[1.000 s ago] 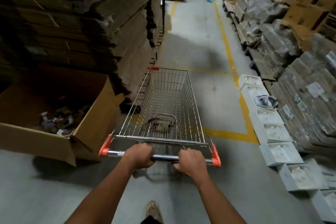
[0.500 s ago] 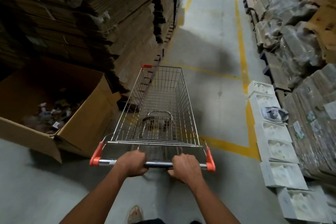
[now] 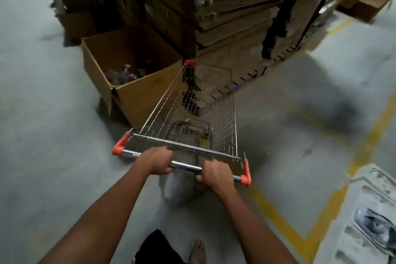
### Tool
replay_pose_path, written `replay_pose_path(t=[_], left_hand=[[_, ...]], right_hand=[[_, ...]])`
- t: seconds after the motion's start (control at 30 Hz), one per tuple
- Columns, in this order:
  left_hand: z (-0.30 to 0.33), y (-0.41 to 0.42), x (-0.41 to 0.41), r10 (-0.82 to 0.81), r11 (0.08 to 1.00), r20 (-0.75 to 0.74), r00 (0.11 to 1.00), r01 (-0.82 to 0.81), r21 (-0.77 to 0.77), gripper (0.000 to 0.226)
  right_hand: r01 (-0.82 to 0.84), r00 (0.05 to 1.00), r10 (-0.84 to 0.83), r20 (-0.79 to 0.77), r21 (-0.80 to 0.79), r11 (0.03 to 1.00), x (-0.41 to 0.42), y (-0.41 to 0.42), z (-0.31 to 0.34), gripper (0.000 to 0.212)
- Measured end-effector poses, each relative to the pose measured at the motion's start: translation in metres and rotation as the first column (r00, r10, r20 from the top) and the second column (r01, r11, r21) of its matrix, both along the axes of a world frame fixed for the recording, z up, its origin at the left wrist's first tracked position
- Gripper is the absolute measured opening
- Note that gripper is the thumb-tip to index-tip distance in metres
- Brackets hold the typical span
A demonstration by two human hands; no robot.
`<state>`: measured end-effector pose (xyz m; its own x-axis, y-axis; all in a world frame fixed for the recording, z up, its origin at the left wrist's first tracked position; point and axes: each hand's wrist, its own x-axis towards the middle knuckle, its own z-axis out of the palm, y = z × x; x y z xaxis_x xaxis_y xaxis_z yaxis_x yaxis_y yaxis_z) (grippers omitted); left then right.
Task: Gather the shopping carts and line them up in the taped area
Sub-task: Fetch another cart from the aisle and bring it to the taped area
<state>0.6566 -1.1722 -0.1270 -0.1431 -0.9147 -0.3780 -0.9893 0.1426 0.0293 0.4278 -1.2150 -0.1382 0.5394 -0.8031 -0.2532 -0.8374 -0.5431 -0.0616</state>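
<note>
An empty wire shopping cart (image 3: 227,100) with orange corner caps stands on the grey concrete floor in front of me, its nose pointing at a stack of flattened cardboard. My left hand (image 3: 157,162) and my right hand (image 3: 215,176) both grip its chrome handle bar (image 3: 186,166), left of middle and right of middle. Yellow tape lines (image 3: 278,217) run over the floor under the cart's right rear corner and off to the right.
A large open cardboard box (image 3: 130,96) with scraps inside sits just left of the cart's front. Tall stacks of flattened cardboard (image 3: 225,13) rise ahead. White moulded trays (image 3: 368,216) lie at the lower right. My foot (image 3: 198,251) shows at the bottom.
The cart and my view have swung sharply left: the aisle that lay ahead is now off to the right, and the cart's nose now faces the cardboard stack and open box.
</note>
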Motion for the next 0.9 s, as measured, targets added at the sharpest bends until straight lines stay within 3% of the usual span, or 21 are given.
replay_pose_path(t=[0.23, 0.63, 0.9], left_hand=[[-0.005, 0.029, -0.076, 0.255, 0.967, -0.030, 0.967, -0.255, 0.009, 0.024], [-0.007, 0.067, -0.179, 0.485, 0.871, -0.049, 0.873, -0.488, -0.054, 0.017], [-0.006, 0.048, -0.232, 0.705, 0.706, -0.039, 0.708, -0.706, -0.047, 0.016]], right_hand=[[-0.173, 0.985, 0.173, -0.009, -0.033, 0.984, -0.061, -0.019, 0.006, 0.040], [-0.480, 0.877, 0.479, -0.036, -0.074, 0.874, -0.121, -0.043, 0.004, 0.037], [-0.652, 0.757, 0.653, -0.015, -0.093, 0.753, -0.145, -0.092, -0.003, 0.038]])
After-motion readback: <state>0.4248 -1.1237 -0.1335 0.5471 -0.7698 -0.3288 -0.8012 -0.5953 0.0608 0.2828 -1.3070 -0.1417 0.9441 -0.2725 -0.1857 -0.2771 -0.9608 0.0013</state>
